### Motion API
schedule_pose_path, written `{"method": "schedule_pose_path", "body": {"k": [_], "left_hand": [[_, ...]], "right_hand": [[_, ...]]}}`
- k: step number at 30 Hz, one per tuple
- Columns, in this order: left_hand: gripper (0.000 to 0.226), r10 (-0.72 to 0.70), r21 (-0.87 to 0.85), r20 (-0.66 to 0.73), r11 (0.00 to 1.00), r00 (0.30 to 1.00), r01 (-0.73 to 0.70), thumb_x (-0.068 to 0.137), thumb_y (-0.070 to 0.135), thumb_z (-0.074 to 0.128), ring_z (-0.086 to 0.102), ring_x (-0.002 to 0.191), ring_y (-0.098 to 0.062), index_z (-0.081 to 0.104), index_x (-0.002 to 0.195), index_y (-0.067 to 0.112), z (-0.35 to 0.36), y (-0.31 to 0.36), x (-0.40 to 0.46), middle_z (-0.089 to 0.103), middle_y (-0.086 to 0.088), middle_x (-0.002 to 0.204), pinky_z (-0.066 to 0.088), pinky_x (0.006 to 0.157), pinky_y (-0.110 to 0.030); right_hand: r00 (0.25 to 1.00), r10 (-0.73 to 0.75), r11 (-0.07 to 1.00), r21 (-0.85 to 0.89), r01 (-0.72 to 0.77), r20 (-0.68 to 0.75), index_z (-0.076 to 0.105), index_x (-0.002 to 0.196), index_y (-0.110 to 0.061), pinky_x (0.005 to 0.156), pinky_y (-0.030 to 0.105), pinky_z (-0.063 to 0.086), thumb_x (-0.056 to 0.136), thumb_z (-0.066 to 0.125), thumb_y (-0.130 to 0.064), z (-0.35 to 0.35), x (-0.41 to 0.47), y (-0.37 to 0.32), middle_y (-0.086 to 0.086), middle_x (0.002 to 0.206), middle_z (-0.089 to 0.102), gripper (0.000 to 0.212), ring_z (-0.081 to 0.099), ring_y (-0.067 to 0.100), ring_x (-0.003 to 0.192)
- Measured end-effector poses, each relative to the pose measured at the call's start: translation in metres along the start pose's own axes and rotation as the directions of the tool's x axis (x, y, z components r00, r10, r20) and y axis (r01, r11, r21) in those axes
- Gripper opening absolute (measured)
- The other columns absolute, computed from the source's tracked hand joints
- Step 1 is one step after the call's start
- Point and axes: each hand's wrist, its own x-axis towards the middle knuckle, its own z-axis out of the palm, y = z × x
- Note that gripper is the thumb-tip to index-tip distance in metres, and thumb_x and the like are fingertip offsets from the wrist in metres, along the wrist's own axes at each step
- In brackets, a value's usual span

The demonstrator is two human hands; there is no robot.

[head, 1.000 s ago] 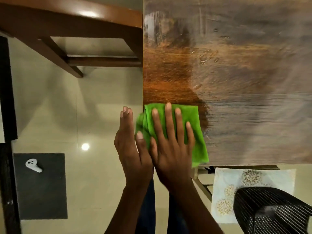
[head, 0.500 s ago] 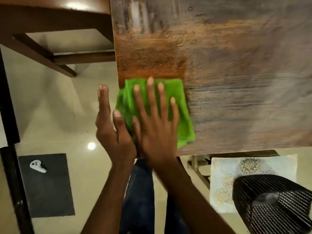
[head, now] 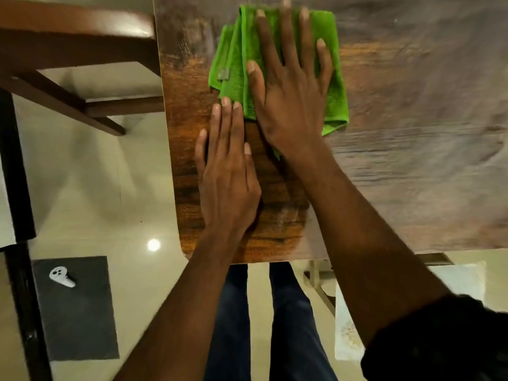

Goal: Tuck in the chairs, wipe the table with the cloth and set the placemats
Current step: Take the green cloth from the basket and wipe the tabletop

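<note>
Though a small grey tag (head: 223,74) is sewn on the cloth (head: 327,86), nothing on it can be read. From the head view, the cloth is bright green, folded into a rough rectangle with layered edges showing on its left side, and it lies on the table (head: 412,133) near the left edge, toward the far end of what is visible. The right hand (head: 291,89) lies flat on top of it, fingers straight and fanned apart, pressing it to the dark, streaky wood. The left hand (head: 226,182) rests palm down on the bare tabletop just beside it, fingers straight and close together, their tips touching the cloth's near edge.

Half a second ago the cloth sat at the table's near left corner, partly hanging off, and the left hand stood on edge off the table; now both hands and the cloth are well onto the surface, farther from the person.

A wooden chair (head: 71,45) stands at the table's left side. A patterned placemat (head: 349,334) shows below the near edge, to the right of the person's legs.
</note>
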Motion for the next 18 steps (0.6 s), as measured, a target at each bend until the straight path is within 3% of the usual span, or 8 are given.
{"method": "schedule_pose_path", "body": {"k": [3,7,11,14,18], "left_hand": [[0.060,0.031,0.058,0.012,0.998,0.999,-0.031,0.109,0.015,0.032,0.016,0.166,-0.022,0.026,0.169,0.010,0.000,0.000,-0.001,0.022,-0.009,0.178,0.018,0.133,-0.047],[0.065,-0.017,0.002,0.010,1.000,1.000,0.017,0.105,0.021,0.030,0.017,0.166,-0.024,0.026,0.168,0.005,-0.003,0.004,0.003,0.022,-0.012,0.177,0.017,0.133,-0.048],[0.060,-0.028,-0.077,-0.004,0.997,1.000,0.028,0.106,0.011,0.029,0.020,0.165,-0.023,0.034,0.165,0.005,0.000,-0.002,0.001,0.029,-0.011,0.175,0.018,0.133,-0.050],[0.058,-0.031,-0.094,-0.014,0.995,0.999,0.029,0.107,0.009,0.030,0.022,0.165,-0.022,0.037,0.164,0.005,0.001,-0.006,0.000,0.032,-0.010,0.174,0.019,0.133,-0.048],[0.056,-0.034,-0.091,-0.029,0.995,0.999,0.031,0.108,0.011,0.030,0.024,0.164,-0.022,0.039,0.163,0.004,0.004,-0.005,0.001,0.034,-0.011,0.173,0.016,0.134,-0.043]], "right_hand": [[1.000,-0.022,1.000,-0.016,0.022,0.014,0.015,0.170,-0.030,0.131,0.049,0.012,0.114,0.016,-0.046,-0.006,-0.031,0.010,0.003,0.178,0.011,0.058,0.008,0.024,0.165],[0.987,0.026,1.000,0.008,-0.027,0.156,0.004,0.171,-0.030,0.132,0.052,0.012,0.114,0.026,-0.044,-0.024,-0.130,0.024,0.003,0.179,-0.003,0.062,-0.004,0.023,0.166],[0.971,-0.006,1.000,-0.007,0.008,0.240,0.014,0.170,-0.029,0.131,0.054,0.015,0.109,0.041,-0.046,-0.022,-0.220,0.017,0.005,0.179,0.004,0.068,0.005,0.027,0.165],[0.965,-0.066,0.998,0.006,0.067,0.253,0.016,0.170,-0.031,0.129,0.051,0.018,0.109,0.038,-0.047,-0.020,-0.223,0.021,0.001,0.179,0.007,0.067,0.008,0.025,0.165],[0.982,0.034,0.999,0.006,-0.036,0.185,0.011,0.170,-0.031,0.131,0.048,0.016,0.111,0.036,-0.043,-0.022,-0.175,0.028,-0.001,0.179,0.002,0.066,0.002,0.020,0.166]]}}
